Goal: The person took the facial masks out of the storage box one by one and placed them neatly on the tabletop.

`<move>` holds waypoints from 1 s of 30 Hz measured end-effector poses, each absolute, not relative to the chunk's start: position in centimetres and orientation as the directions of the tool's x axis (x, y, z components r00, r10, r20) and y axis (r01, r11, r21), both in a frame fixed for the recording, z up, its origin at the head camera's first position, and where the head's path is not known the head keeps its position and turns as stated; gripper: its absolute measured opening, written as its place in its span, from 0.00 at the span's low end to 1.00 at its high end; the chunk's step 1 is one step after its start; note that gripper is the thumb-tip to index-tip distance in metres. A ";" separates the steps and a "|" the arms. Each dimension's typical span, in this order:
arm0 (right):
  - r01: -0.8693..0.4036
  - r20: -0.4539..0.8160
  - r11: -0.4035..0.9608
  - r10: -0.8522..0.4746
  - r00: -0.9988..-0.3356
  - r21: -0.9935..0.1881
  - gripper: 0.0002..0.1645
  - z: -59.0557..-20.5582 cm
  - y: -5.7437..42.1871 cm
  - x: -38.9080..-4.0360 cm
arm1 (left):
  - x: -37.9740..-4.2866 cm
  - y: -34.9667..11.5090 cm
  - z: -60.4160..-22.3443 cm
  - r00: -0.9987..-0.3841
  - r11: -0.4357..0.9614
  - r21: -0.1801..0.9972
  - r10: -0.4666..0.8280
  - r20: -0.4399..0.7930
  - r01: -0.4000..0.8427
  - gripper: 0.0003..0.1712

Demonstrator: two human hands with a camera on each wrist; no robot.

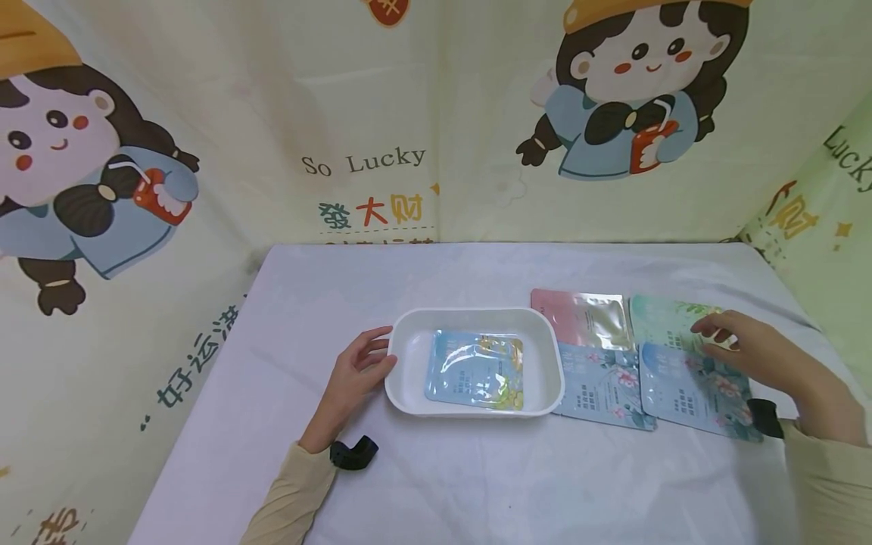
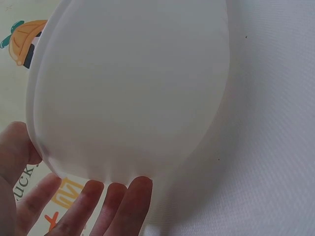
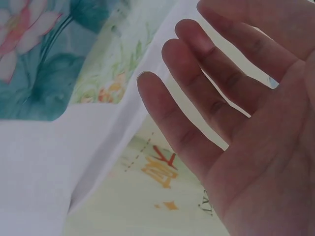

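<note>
On the table stands a white plastic tray (image 1: 409,378) with one blue sheet mask packet (image 1: 473,371) lying flat in it. My left hand (image 1: 354,375) is at the tray's left end; in the left wrist view its fingertips (image 2: 140,189) touch the outer wall and the thumb lies near the rim. Above the packets on the right hovers my right hand (image 1: 756,352), fingers spread and apart, holding nothing. Below and near it lie a green mask packet (image 1: 664,322) and a blue mask packet with pink flowers (image 1: 695,390).
A pink and silver packet (image 1: 579,318) and another blue flowered packet (image 1: 599,386) lie against the tray's right side. The packets partly overlap. White cloth (image 1: 477,484) covers the table, and a printed curtain (image 1: 477,113) hangs behind it.
</note>
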State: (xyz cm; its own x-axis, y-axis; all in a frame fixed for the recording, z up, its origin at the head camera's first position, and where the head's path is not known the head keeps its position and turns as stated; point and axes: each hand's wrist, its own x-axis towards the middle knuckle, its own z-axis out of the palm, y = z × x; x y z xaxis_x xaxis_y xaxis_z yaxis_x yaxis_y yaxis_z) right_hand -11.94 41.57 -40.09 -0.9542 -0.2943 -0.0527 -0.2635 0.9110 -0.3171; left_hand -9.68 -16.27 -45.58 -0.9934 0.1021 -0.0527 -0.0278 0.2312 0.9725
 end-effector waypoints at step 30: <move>-0.334 -0.011 0.827 -0.380 -0.925 -0.453 0.24 -38.3 32.5 -13.6 | -9.7 -16.3 -45.6 -0.994 0.227 0.974 0.108 -0.034 -0.009 0.28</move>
State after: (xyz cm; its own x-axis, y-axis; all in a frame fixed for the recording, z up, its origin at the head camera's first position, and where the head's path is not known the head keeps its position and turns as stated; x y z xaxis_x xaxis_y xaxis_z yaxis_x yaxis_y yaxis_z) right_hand -13.63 32.50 -38.30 -0.9248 -0.3803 -0.0111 -0.3344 0.8265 -0.4527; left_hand -9.71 -16.31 -45.55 -0.9936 0.1076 -0.0343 -0.0091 0.2267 0.9739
